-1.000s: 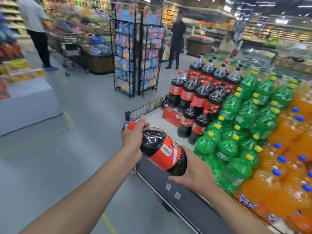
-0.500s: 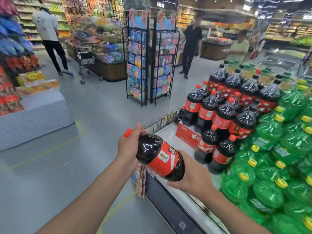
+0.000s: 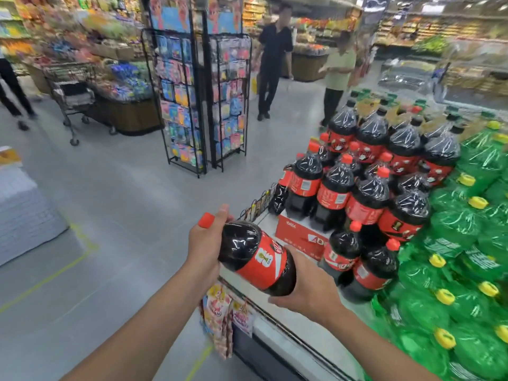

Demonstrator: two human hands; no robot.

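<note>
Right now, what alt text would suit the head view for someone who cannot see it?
A left hand grips the neck of a tilted cola bottle and a right hand cups its base, in a supermarket aisle. Stacked cola bottles and green soda bottles stand at right.

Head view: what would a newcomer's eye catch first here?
A large cola bottle lies tilted at centre, the left hand gripping its neck and the right hand holding its base. To the right stand stacked cola bottles, then green bottles.
</note>
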